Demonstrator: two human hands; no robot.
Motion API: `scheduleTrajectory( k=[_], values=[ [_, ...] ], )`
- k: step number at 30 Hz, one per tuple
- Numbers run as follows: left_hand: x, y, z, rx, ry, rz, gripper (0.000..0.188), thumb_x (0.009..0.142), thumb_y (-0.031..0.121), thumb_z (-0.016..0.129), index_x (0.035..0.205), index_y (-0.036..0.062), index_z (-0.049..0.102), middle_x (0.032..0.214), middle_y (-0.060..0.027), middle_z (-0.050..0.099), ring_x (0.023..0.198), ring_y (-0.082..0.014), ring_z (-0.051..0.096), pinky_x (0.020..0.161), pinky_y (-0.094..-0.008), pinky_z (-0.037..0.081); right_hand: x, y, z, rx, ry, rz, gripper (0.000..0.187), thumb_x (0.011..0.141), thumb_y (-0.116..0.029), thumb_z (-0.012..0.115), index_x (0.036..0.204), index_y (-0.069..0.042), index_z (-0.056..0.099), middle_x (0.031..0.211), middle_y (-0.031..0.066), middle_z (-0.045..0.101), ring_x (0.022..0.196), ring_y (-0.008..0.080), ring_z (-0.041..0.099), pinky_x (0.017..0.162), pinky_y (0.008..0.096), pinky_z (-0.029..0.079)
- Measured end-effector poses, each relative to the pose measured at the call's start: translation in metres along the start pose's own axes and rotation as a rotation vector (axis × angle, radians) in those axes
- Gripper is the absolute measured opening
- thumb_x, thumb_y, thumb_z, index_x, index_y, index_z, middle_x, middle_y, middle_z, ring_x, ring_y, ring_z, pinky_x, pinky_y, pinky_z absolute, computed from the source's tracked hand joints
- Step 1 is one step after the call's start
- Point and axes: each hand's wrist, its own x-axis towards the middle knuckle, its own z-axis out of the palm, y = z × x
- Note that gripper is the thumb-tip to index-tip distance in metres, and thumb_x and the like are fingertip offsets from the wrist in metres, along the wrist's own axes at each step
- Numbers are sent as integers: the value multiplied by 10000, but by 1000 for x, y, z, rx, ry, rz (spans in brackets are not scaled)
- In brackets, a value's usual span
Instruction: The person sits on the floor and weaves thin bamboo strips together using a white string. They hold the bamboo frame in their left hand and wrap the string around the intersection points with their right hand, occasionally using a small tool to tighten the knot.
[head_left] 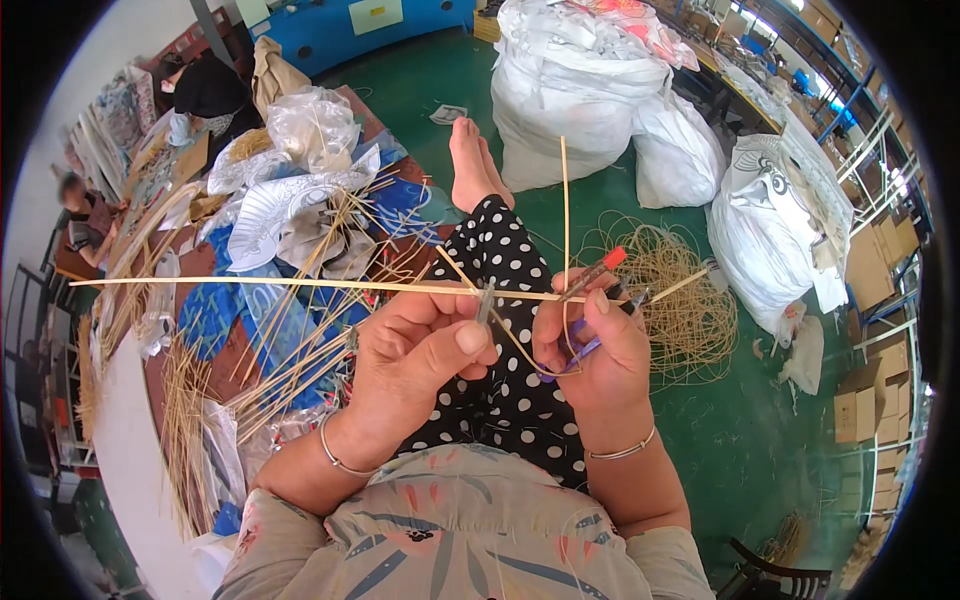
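My left hand (425,340) is closed, pinching a long, thin bamboo strip (230,283) that runs far out to the left. At its fingertips a narrow greyish, translucent piece (486,305) stands where a second, slanting strip (458,268) crosses the long one. My right hand (600,345) is closed around the right end of the strips. A thin upright strip (565,200) rises from it. Also in that hand are a dark stick-like tool with a red end (614,257) and a purple-handled tool (583,352) with dark metal tips, its kind partly hidden by the fingers.
On the left, a table holds bundled bamboo strips (185,430), blue cloth and a white printed sheet (275,215). A tangle of thin coiled strips (685,320) lies on the green floor, right. Large white sacks (570,100) stand ahead. Two people sit far left.
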Motion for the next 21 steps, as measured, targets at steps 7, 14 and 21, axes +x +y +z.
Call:
scheduleTrajectory(
  k=[7,14,21],
  values=[
    [7,-7,6,1,51,64,198,790,191,594,892,35,527,679,-68,553,559,-125,508,476,-233,409,1,2,-1,-16,30,-27,268,810,-217,548,938,15,509,662,139,584,517,166,541,446,238,404],
    [9,-8,6,-12,57,65,188,799,172,575,902,18,539,704,-59,548,564,-116,485,495,-241,387,5,2,-10,14,-4,-20,278,812,-222,529,946,21,505,633,130,569,466,156,496,427,245,387],
    [15,-7,-24,312,-20,425,294,734,121,655,971,-1,532,933,-109,559,803,-174,545,709,-273,425,4,-8,-13,179,19,208,306,812,-243,512,962,24,494,603,107,552,432,161,478,383,241,355]
  ],
)
